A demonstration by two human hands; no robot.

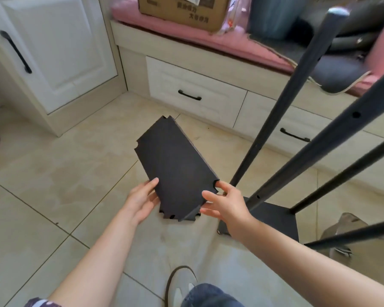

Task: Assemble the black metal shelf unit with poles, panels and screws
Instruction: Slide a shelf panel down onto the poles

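Now holding loose black panel [175,165] above floor, beside standing poles [282,103].
Left hand [142,202] and right hand [222,202] gripping near corners; probably lining corner notches up with poles, keeping level.

Panel [175,165] held over the floor [53,173], left hand [140,203] at its near-left edge, right hand [225,203] at its near-right corner. Right of it, poles [282,107] rise from a base panel [273,220]. Drawers [195,94] behind; box [182,9] on the cushion [186,33] above them. Shoe [180,282] nearest.
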